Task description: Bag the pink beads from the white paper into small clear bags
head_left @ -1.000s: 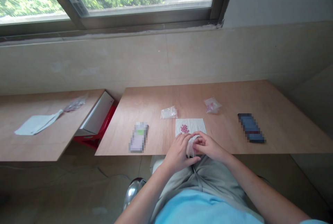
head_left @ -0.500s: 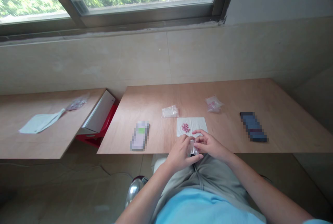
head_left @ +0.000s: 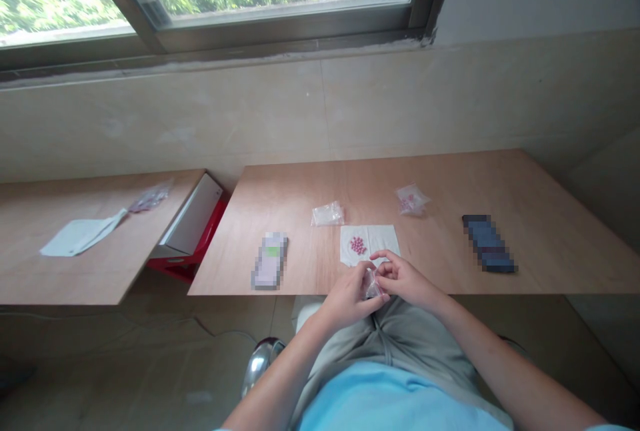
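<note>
Left hand [head_left: 350, 294]: closed, thumb and fingertips pinching the left side of the small clear bag [head_left: 371, 282]; wrist low, over the lap.
Right hand [head_left: 405, 277]: closed as well, fingers curled, pinching the same bag from the right; index finger raised above the thumb.
Small clear bag: crumpled between both hands, held just off the near edge of the counter [head_left: 450, 177], above the lap; contents too small to tell.
White napkin [head_left: 384, 239]: flat on the counter, just beyond the hands, near edge partly hidden by the fingers.
Pink pieces [head_left: 357, 245]: small, round, in a tight heap on the left half of the napkin.
Empty-looking clear bag [head_left: 327, 214]: on the counter, just beyond the napkin and to its left.
Bag with pink contents [head_left: 411, 199]: on the counter, beyond the napkin and to its right, apart from it.
Light blurred slab [head_left: 270, 259]: flat near the counter's near left corner, well left of the hands.
Dark blurred slab [head_left: 489, 252]: flat at the right, well apart from the hands.
Second counter [head_left: 75, 277]: to the left, carrying a white sheet [head_left: 80, 236] and a plastic bag [head_left: 150, 196].
Gap between counters: white box [head_left: 190, 217] tilted on a red crate [head_left: 200, 254].
</note>
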Available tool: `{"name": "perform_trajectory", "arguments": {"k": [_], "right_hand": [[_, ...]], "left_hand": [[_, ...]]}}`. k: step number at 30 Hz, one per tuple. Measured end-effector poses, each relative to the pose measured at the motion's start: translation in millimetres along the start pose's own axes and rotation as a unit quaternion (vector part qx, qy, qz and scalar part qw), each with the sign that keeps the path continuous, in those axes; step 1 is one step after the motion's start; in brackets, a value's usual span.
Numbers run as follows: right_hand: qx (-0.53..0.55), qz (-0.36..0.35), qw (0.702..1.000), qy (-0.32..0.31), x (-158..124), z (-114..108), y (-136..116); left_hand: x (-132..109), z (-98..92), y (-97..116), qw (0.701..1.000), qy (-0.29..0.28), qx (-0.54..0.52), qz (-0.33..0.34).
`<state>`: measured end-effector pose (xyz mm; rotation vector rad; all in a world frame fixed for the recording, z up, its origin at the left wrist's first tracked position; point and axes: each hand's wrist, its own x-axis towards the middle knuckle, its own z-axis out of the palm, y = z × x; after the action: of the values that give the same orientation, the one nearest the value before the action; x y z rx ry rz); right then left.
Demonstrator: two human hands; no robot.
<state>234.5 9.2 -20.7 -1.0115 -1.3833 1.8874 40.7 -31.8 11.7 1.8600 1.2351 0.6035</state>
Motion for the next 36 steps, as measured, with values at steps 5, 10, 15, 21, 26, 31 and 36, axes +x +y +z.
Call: {"name": "perform_trajectory", "arguments": {"k": [5, 10, 15, 21, 26, 31, 36], "right_hand": [[-0.099, -0.051, 0.992, 0.054, -2.1, -0.4, -5.0], [-0.242, -0.190, 0.951, 0.040, -10.7, 1.9, -25.9], [-0.254, -0.267, 0.929, -0.032, -15.8, 7.9, -30.9], [-0.259, -0.197, 0.942, -0.083, -20.1, 13.8, -28.6], [-0.269, -0.191, 0.941, -0.077, -19.9, 11.2, -30.6], [-0.251, -0.168, 0.949, -0.094, -18.7, 7.4, -33.8], [-0.215, -0.150, 0.959, -0.105, -20.0, 8.3, -37.0]], "left_hand": [[0.3, 2.5, -3.0, 0.998, 0.020, -0.034, -0.044], [2.5, -0.4, -4.0, 0.990, 0.023, -0.118, -0.077], [3.9, -5.9, 0.9, 0.971, -0.023, -0.227, -0.078], [2.7, -7.1, 2.8, 0.944, -0.085, -0.306, -0.085], [2.2, -13.0, 2.9, 0.954, -0.092, -0.269, -0.090], [2.9, -21.5, 5.6, 0.959, -0.121, -0.235, -0.106], [4.1, -21.6, 3.7, 0.956, -0.112, -0.246, -0.113]]}}
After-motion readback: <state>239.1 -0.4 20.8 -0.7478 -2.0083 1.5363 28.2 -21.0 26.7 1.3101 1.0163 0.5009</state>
